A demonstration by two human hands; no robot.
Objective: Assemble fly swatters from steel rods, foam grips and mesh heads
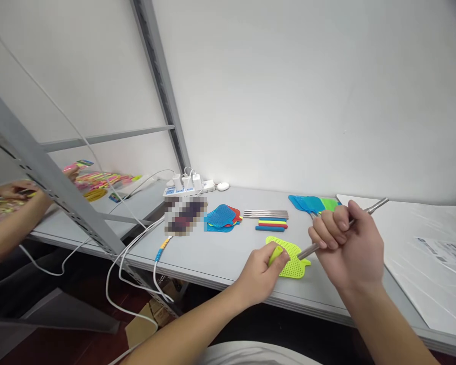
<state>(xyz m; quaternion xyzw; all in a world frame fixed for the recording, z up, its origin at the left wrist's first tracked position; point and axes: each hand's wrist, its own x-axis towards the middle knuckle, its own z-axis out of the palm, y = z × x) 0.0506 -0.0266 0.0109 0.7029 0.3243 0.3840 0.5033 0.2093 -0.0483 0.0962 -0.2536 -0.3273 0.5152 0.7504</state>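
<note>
My left hand is closed around a yellow-green handle sleeve, its open end showing above the thumb. In my right hand is a shiny metal rod, slanting from lower left to upper right. The rod's lower tip points toward the sleeve, apart from it. A yellow-green fly swatter head lies on the table beneath, partly hidden by my left hand. Several metal rods lie behind it, next to several coloured handle sleeves. Blue, red and yellow swatter heads are stacked to their left.
Blue and green fly swatters lie at the back right, beside a white plastic bag. A power strip with white cables stands at the back left. Beyond the metal shelf post, another person's hands handle colourful items.
</note>
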